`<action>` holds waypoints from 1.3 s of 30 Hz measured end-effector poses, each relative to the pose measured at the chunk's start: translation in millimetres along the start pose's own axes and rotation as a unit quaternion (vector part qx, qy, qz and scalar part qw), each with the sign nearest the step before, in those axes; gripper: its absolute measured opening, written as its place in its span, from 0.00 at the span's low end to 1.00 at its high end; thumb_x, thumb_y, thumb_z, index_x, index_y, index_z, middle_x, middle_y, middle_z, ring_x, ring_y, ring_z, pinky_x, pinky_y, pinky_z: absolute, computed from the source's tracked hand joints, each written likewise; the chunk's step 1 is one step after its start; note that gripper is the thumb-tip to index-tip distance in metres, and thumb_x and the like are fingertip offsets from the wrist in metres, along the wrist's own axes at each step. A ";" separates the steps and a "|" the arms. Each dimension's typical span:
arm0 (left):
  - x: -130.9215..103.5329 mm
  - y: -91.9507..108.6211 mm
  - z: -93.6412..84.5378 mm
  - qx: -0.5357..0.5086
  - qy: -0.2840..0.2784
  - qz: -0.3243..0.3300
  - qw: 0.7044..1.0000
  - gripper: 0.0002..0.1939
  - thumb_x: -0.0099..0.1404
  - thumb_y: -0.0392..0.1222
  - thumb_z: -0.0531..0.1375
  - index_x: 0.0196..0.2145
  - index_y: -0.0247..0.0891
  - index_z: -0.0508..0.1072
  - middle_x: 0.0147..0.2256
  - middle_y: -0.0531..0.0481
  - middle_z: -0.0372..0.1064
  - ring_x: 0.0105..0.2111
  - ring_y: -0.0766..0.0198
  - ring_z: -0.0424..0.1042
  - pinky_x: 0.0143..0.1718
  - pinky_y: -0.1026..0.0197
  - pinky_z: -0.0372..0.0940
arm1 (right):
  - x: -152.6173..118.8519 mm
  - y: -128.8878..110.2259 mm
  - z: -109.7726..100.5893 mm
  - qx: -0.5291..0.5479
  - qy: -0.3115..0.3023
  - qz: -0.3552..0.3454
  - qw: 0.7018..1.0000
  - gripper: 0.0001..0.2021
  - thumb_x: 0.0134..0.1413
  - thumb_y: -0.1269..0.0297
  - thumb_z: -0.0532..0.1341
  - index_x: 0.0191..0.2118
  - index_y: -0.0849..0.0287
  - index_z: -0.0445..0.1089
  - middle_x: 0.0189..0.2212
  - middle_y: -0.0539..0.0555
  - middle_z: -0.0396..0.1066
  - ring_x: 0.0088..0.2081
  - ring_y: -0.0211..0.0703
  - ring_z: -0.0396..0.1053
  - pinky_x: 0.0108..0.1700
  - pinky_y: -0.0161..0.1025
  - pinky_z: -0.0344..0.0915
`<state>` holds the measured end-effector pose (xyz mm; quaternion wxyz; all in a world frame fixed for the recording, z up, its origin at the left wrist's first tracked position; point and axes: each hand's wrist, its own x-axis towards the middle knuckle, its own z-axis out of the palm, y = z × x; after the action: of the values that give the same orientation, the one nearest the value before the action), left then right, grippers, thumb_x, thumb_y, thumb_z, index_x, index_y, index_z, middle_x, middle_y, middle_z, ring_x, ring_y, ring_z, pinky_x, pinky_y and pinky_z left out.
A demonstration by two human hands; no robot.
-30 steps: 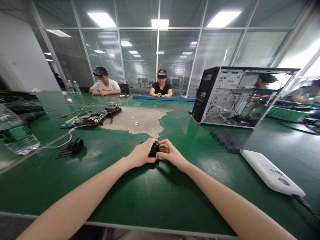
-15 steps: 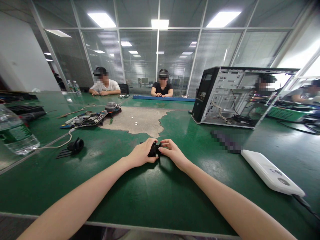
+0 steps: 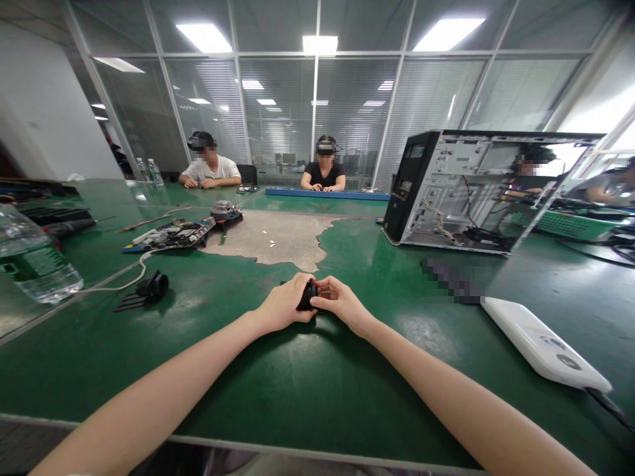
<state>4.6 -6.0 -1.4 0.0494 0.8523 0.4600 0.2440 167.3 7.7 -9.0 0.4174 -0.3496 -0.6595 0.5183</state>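
Both hands meet over the green table (image 3: 307,377), just in front of the bare grey patch. My left hand (image 3: 284,303) is wrapped round a small black part (image 3: 306,297), whose exact kind I cannot make out; fingers and palm cover much of it. From the other side, my right hand (image 3: 342,304) pinches the rounded end of that part between thumb and fingers. Off to the left lies another black piece (image 3: 155,285) with a round collar and several thin flat prongs, apart from both hands.
An opened computer case (image 3: 414,192) stands at right, behind a white power bank (image 3: 540,340) with a cable. Circuit boards (image 3: 173,235) lie left of the grey patch (image 3: 278,235). A water bottle (image 3: 42,264) is at far left. Other people sit around the table.
My right hand has moved slightly left, closer to my left hand. The gap between the black part's body and its round end has closed. The view has shifted a little.
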 end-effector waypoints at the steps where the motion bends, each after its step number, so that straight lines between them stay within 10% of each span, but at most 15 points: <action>1: -0.4 0.1 -0.3 -0.002 0.000 0.001 1.000 0.28 0.49 0.44 0.58 0.47 0.41 0.52 0.46 0.47 0.57 0.41 0.57 0.64 0.37 0.57 0.61 | -1.2 0.7 0.6 -0.005 -0.001 -0.012 1.000 0.15 0.36 0.63 0.64 0.33 0.59 0.60 0.33 0.50 0.66 0.35 0.38 0.65 0.40 0.40 0.62; 39: 1.1 -1.0 -0.4 -0.007 0.004 0.011 1.000 0.28 0.51 0.46 0.58 0.48 0.40 0.52 0.45 0.46 0.57 0.41 0.57 0.64 0.38 0.56 0.61 | -3.3 8.7 4.7 -0.023 0.007 -0.030 0.999 0.13 0.47 0.61 0.57 0.40 0.55 0.56 0.33 0.50 0.61 0.32 0.35 0.64 0.35 0.39 0.64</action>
<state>4.1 -4.6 -1.0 0.0511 0.8561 0.4488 0.2512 164.6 4.9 -18.6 0.4292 -0.3423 -0.6785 0.4881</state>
